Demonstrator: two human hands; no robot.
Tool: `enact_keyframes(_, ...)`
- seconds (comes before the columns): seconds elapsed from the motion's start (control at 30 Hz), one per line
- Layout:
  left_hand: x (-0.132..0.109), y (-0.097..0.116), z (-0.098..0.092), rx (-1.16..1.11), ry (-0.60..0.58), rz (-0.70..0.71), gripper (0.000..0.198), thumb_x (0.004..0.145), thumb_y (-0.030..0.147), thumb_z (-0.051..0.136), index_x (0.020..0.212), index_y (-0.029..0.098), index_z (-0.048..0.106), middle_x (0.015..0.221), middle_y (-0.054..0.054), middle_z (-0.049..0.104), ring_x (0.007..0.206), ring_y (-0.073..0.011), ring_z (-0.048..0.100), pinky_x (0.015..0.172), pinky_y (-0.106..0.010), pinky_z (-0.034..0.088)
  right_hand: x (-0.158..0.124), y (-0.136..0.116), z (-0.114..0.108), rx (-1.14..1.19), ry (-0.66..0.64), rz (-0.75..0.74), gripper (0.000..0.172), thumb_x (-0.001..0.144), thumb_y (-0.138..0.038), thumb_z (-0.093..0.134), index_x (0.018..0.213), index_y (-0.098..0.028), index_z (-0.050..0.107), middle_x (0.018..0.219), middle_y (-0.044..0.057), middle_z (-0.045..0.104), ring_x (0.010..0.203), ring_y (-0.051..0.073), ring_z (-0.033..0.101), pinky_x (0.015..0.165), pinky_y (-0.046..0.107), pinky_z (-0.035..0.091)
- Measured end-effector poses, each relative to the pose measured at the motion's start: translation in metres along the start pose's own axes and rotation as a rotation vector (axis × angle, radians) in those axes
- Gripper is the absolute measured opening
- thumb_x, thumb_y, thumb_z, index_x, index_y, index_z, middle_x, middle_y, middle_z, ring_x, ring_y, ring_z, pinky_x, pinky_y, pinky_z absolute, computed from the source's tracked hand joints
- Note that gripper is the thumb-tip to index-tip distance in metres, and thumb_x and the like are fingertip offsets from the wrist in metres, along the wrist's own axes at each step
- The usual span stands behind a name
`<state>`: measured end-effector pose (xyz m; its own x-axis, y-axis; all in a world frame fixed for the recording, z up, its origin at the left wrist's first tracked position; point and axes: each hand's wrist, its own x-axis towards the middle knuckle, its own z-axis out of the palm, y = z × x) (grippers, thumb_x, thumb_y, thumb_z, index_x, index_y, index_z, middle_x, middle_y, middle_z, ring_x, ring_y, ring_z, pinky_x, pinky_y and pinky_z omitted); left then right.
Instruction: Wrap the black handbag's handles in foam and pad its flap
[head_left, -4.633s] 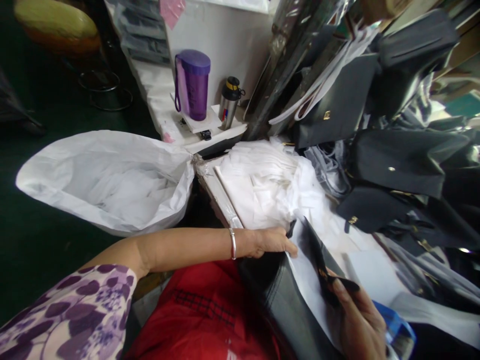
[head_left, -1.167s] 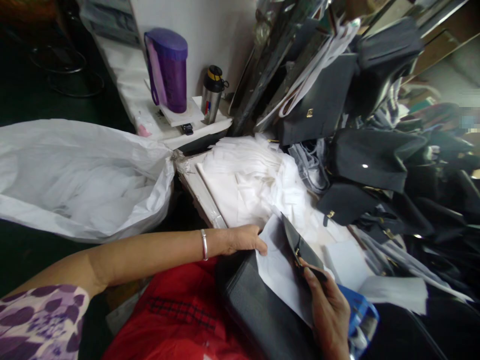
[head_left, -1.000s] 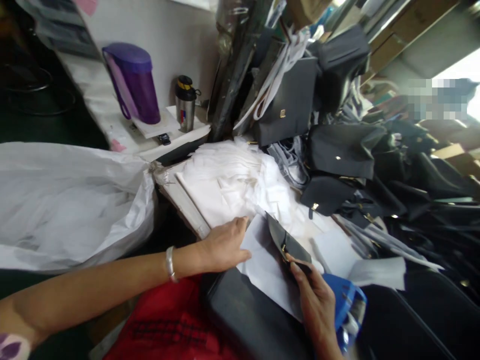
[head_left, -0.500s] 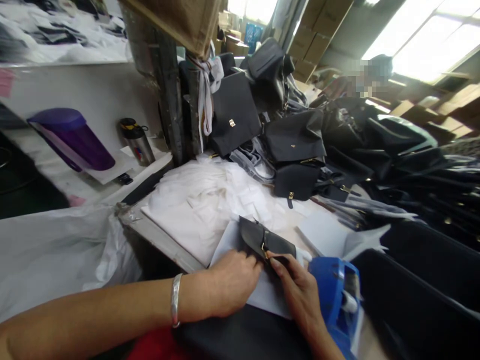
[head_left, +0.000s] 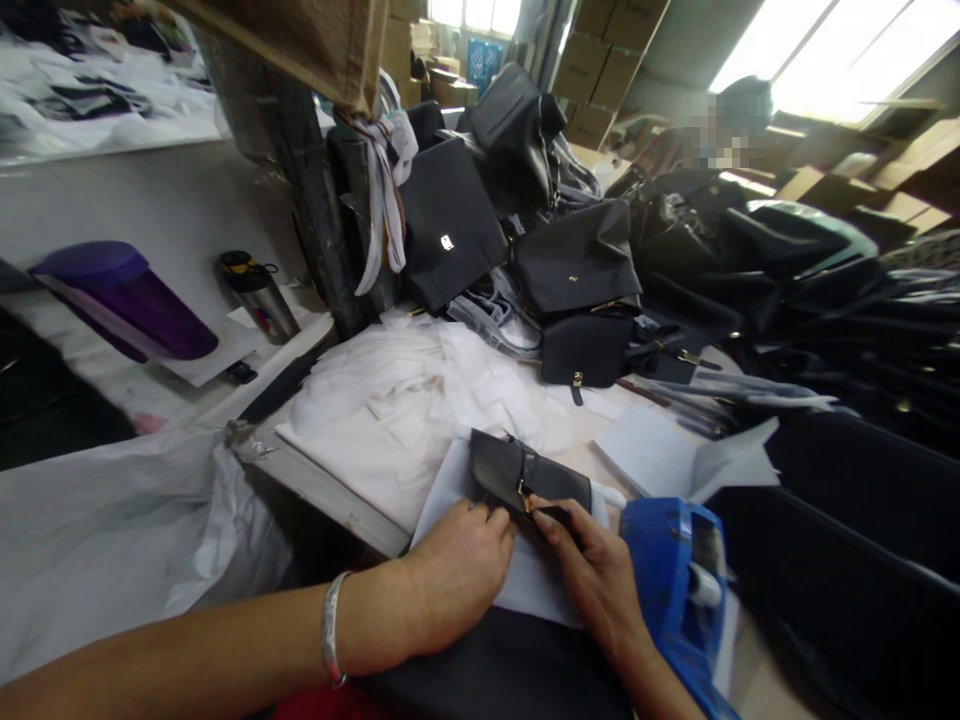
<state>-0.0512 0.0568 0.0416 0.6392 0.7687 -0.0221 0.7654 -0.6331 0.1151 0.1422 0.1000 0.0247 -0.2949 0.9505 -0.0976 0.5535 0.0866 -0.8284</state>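
A small black flap bag [head_left: 555, 482] with a strap and gold clasp lies on a white sheet [head_left: 444, 492] at the table's near edge. My left hand [head_left: 459, 570], with a silver bangle at the wrist, has its fingers curled on the bag's lower left edge. My right hand [head_left: 592, 565] pinches the bag beside the clasp, thumb and index finger at the gold fitting. Both sets of fingertips nearly meet. Below the sheet is a larger black piece [head_left: 502, 665].
Thin white sheets [head_left: 405, 390] are heaped behind the bag. A blue dispenser [head_left: 660, 570] stands right of my right hand. Black bags [head_left: 577, 260] pile up behind. A purple container [head_left: 135, 300] and steel flask [head_left: 262, 300] are at left. A person [head_left: 739, 120] is far back.
The view has shifted slightly. Both hands keep nearly the same hold on the black bag, with only slight finger movement.
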Motion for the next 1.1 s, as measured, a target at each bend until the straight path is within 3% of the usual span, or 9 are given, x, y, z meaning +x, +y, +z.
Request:
enact_keyframes(0.47,-0.011,0.003,-0.001,-0.019,0.063,-0.095,0.033,0.084,0.019,0.054,0.115,0.009,0.059,0.092,-0.01,0.054,0.079,-0.0253,0.047,0.063,-0.04,0.04,-0.003,-0.002,0.007,-0.099,-0.025,-0.073,0.02,0.094,-0.038,0.054,0.105,-0.028,0.067,0.102,0.001,0.07,0.096,0.019,0.065,0.082,0.027,0.048)
enact_keyframes(0.77,-0.017,0.003,0.001,-0.035,0.055,-0.058,0.026,0.087,0.017,0.049,0.108,0.009,0.063,0.108,-0.013,0.053,0.087,-0.0267,0.048,0.064,-0.04,0.04,-0.004,0.0,0.009,-0.076,-0.013,-0.047,0.021,0.093,-0.04,0.055,0.105,-0.027,0.067,0.104,0.001,0.07,0.096,0.019,0.065,0.081,0.027,0.048)
enact_keyframes(1.1,-0.021,0.002,-0.003,-0.032,0.033,-0.061,0.034,0.09,0.018,0.049,0.122,0.009,0.057,0.112,-0.013,0.056,0.089,-0.0269,0.049,0.067,-0.041,0.041,-0.005,-0.003,0.008,-0.114,0.006,-0.079,0.018,0.094,-0.037,0.055,0.103,-0.027,0.067,0.105,0.001,0.071,0.097,0.019,0.065,0.081,0.027,0.048)
